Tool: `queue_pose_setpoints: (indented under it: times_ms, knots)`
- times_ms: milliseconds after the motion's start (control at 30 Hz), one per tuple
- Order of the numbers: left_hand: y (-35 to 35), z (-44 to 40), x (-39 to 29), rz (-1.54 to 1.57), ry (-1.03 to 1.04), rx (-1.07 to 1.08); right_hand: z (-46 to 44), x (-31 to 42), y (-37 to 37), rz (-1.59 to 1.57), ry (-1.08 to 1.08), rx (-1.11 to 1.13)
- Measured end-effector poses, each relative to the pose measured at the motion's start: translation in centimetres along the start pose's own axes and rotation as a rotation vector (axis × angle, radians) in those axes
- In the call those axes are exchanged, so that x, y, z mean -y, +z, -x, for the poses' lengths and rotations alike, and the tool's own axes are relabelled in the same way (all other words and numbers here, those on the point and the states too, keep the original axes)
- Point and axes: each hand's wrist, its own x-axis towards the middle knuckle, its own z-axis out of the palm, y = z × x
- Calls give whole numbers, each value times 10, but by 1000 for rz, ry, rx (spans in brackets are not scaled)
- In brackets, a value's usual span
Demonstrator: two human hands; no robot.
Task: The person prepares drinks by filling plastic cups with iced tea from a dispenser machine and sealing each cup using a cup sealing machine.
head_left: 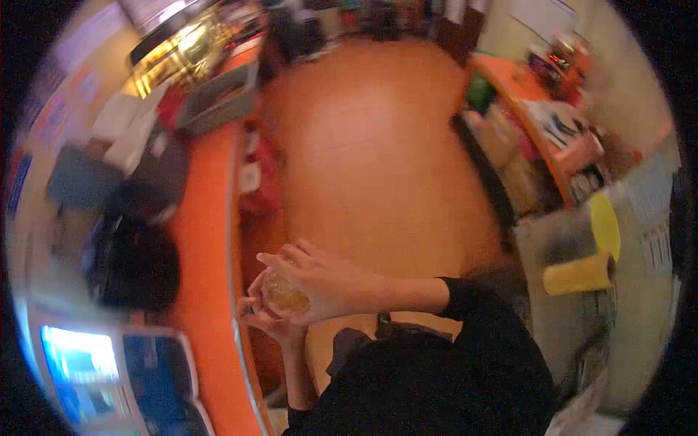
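Both hands meet over the floor beside the orange counter. Between them is a small, clear, round container with something yellowish inside; blur hides its exact kind. My left hand curls around its lower left side, with a dark ring on one finger. Coming across from the right, my right hand lies over the top and right side of the container, its fingers bent. Parts of the container are covered by the fingers.
Along my left runs an orange counter with a black bag, a grey tray and a lit screen. At the right stand an orange shelf holding assorted items and a yellow roll. Orange floor lies ahead.
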Motion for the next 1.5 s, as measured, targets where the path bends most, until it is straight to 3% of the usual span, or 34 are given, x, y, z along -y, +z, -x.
queue_pose_setpoints:
  times_ms: [100,167,200,300,400,467,500,667,767,900,1000,1100,1167,1200,1267,1333,1400,1467,1500]
  knots:
    - [113,-34,39,127,-5,121,25,-89,-61,65,65,-218]
    - [190,-58,69,-57,116,299,40,-149,-104,40,156,-393]
    - [225,-71,83,-29,112,325,49,-177,-127,59,184,-412]
    - [319,-102,107,-419,270,689,79,-240,-192,111,392,-452]
    - [454,-125,156,-381,255,849,104,-334,-270,170,531,-630]
    - [535,-136,195,-51,226,787,114,-378,-327,203,673,-743]
    - [576,-144,203,-30,234,790,119,-401,-354,224,679,-752]
    - [784,-166,249,362,-56,995,154,-527,-468,391,880,-881]
    - [896,-168,297,291,81,997,181,-619,-527,599,838,-942]
    - [1025,-183,328,121,323,937,212,-725,-601,417,874,-1002]
    - [1118,-193,365,265,220,974,230,-790,-659,354,951,-973]
    - [1191,-206,375,114,245,975,253,-847,-703,322,931,-1004]
    - [1253,-197,420,394,-80,975,278,-888,-728,511,883,-1082]
    - [1281,-197,438,411,-85,997,296,-908,-744,524,905,-1095]
    - [1326,-199,474,257,-19,1053,340,-936,-773,610,997,-1493]
    - [1366,-201,507,272,13,1100,377,-937,-817,1007,1121,-1801]
    - [1410,-198,527,306,38,1107,420,-957,-857,1240,1006,-2184]
    - [1443,-196,548,301,95,1104,457,-971,-905,1450,626,-2293]
    - [1459,-191,562,300,89,1115,473,-976,-923,1454,642,-2292]
